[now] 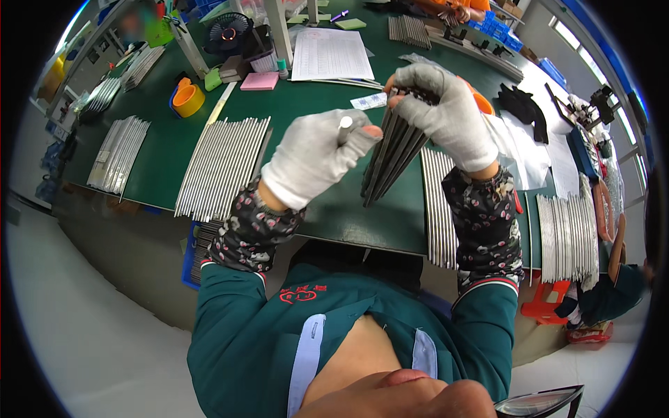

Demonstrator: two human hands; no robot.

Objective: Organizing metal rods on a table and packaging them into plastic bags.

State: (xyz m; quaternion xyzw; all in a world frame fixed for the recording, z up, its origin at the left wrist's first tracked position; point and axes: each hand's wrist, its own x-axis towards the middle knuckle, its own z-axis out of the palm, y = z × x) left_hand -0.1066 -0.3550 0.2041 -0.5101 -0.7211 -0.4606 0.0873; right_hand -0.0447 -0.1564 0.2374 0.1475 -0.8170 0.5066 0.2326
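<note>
Both my hands wear white gloves with bare fingertips showing, above the green table. My right hand (449, 115) is wrapped round the top of a bundle of dark grey metal rods (394, 157), which slants down toward the table. Beside it, my left hand (317, 157) is closed on a slim cylinder (345, 124) with a bright white round end; its lower part is hidden in the glove, so I cannot tell its kind. A row of shiny metal rods (221, 167) lies left of my left hand. Another row of rods (439, 209) lies below my right hand.
More rods lie at the far left (118, 155) and the right (568, 237) of the table. Behind my hands are a printed sheet (331, 54), pink sticky notes (260, 81), a yellow tape roll (188, 101) and a black fan (228, 31). A co-worker's hands (456, 12) show at the far side.
</note>
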